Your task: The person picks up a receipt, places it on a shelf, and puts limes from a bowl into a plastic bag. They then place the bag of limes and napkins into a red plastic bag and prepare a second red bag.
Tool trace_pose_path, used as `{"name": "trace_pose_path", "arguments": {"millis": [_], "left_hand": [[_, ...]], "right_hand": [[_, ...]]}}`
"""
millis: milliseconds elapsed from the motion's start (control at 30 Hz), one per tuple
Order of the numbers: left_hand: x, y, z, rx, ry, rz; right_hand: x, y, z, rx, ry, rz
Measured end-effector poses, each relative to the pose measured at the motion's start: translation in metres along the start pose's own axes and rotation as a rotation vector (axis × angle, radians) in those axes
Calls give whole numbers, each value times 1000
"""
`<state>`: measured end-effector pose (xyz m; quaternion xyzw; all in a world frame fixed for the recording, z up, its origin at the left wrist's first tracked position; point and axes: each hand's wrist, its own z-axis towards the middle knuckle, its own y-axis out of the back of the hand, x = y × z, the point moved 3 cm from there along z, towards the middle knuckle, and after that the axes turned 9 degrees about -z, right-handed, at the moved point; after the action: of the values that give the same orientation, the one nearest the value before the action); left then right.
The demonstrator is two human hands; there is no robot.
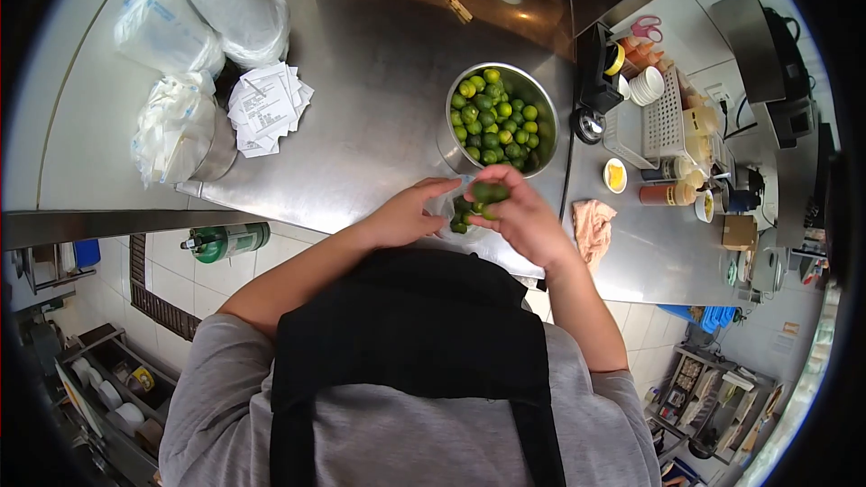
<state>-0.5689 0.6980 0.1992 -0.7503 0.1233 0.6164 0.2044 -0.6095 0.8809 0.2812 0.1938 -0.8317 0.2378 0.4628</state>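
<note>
We see most of the small green limes point(494, 115) heaped in a deep metal pot point(444, 142) on the steel table point(370, 99), with a few more in a clear plastic bag point(448, 207) at the near edge, between our two hands. Our right hand point(528, 221) is curled around a few limes just above the bag, though blur hides the exact count. Our left hand point(408, 213) is beside the bag, thumb and fingers spread apart in a curve; we cannot tell whether it pinches the plastic. We judge each lime to be light, firm and forgiving, with a smooth skin that may roll or slip, so we would cup several in the palm with fingers closed beneath them. The bag looks thin and limp, likely to fold inward, so we would take it by its rim and spread the mouth. As for writing, the paper slips point(269, 106) piled at the left bear printed lines too small to read, the plastic-wrapped packs point(167, 32) behind them show blue lettering we cannot make out, and the label on the green cylinder point(209, 245) is equally illegible.
</note>
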Motion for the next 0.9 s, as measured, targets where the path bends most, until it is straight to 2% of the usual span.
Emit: {"name": "trace_pose_path", "arguments": {"millis": [67,100,167,200,267,333,467,533,600,667,767,900], "left_hand": [[-8,-1,-4,14,41,-110],[-6,-2,-5,-3,6,-132],[-7,-2,-7,-1,21,-123],[-8,-1,-8,1,29,-115],[-9,-2,-9,3,27,-108],[-14,-4,-9,7,21,-101],[-17,-4,-9,17,38,-35],[-16,-3,-9,16,10,-43],[-16,-2,-10,3,35,-21],[-14,-1,-10,1,35,-18],[-9,0,-8,7,31,-26],[-9,0,-7,11,25,-37]], "right_hand": [[-11,-4,-3,-137,235,-637],[-8,-1,-6,-139,232,-630],[23,3,-16,-75,130,-376],[37,12,-18,-152,235,-504],[56,37,-6,-348,289,-645],[68,57,15,-602,416,-1106],[57,79,69,-600,413,-1343],[50,70,88,-575,233,-1660],[47,59,98,-650,202,-1647],[50,52,103,-693,27,-1688],[52,57,106,-561,55,-1681],[42,71,113,-635,114,-1758]]}}
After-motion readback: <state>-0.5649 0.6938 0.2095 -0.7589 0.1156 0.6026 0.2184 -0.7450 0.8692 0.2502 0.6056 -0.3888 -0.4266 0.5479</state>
